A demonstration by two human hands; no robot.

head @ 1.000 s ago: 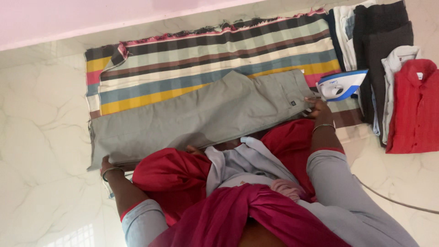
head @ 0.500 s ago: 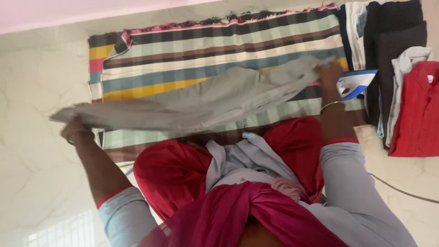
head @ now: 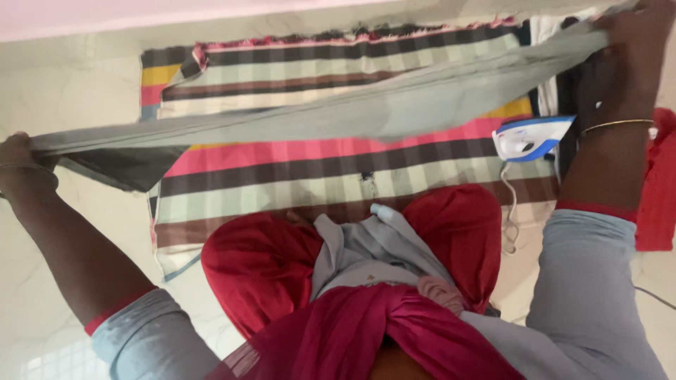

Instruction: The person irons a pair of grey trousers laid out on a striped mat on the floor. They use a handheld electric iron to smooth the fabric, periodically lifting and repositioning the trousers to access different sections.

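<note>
The head camera looks down on a pair of grey trousers (head: 338,116) held in the air, stretched level between both hands above a striped cloth (head: 338,179) spread on the pale marble floor (head: 70,84). The left hand (head: 17,158) sits at the frame's left edge, fingers closed around one end of the garment; part of the hand is cut off by the frame. The right hand (head: 634,42) is raised at the top right corner, fingers clenched on the other end, its knuckles partly out of view. The trousers hide a band of the cloth's stripes behind them. A white and blue iron (head: 528,137) stands on the cloth's right end, just beside the right forearm, which covers most of a stack of folded clothes (head: 658,190); only red and dark edges show.
</note>
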